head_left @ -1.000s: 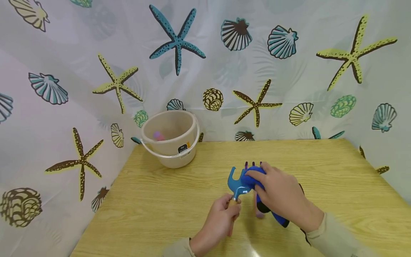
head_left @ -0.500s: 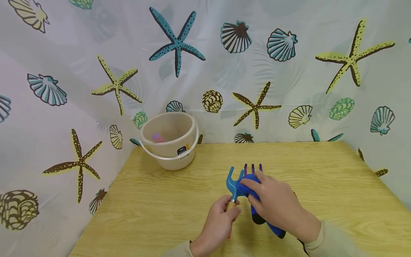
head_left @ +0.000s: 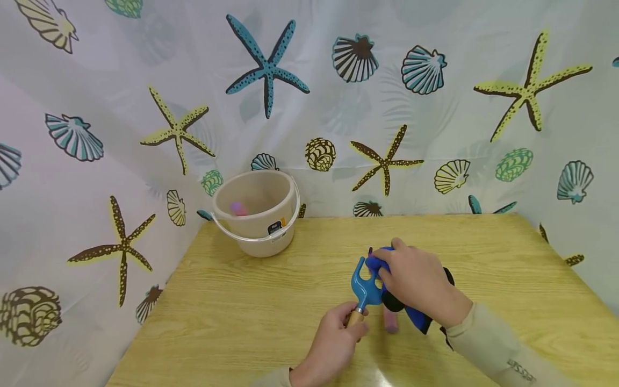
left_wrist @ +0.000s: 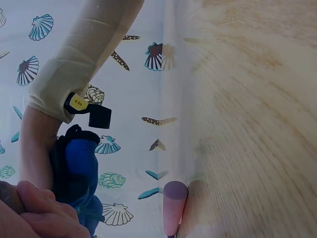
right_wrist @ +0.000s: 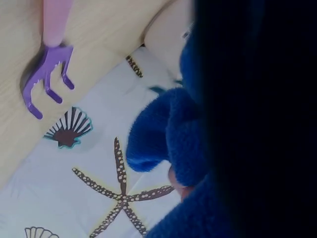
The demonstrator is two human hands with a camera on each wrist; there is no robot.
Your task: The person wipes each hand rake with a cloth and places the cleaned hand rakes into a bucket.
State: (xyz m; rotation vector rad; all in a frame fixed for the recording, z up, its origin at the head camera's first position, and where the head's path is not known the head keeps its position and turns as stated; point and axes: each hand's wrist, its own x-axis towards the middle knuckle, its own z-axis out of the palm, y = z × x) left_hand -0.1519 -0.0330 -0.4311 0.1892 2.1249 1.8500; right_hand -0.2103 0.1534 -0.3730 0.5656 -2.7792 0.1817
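My left hand (head_left: pixel 333 338) grips the wooden handle of a small blue garden hand fork (head_left: pixel 366 290), its tines pointing up and away from me. In my right hand (head_left: pixel 418 277) is a fuzzy blue cloth (head_left: pixel 417 318) with black edging, pinched around a tine on the fork's right side and hiding part of it. The cloth's folds (right_wrist: pixel 148 134) fill much of the right wrist view. Behind the hands, a purple hand rake (right_wrist: pixel 49 74) with a pink handle (head_left: pixel 390 321) lies on the table; the cloth and hand cover most of it in the head view.
A beige bucket (head_left: pixel 263 247) with its white handle lowered stands at the table's back left. Inside shows a pink and purple piece (head_left: pixel 238 208). The wooden table (head_left: pixel 232 312) is bordered by a shell-and-starfish curtain (head_left: pixel 290 129) behind and on both sides.
My right hand has moved the cloth from the fork's head up toward a right-side tine. The fork has shifted slightly right, and the rake's pink handle shows again below the cloth.
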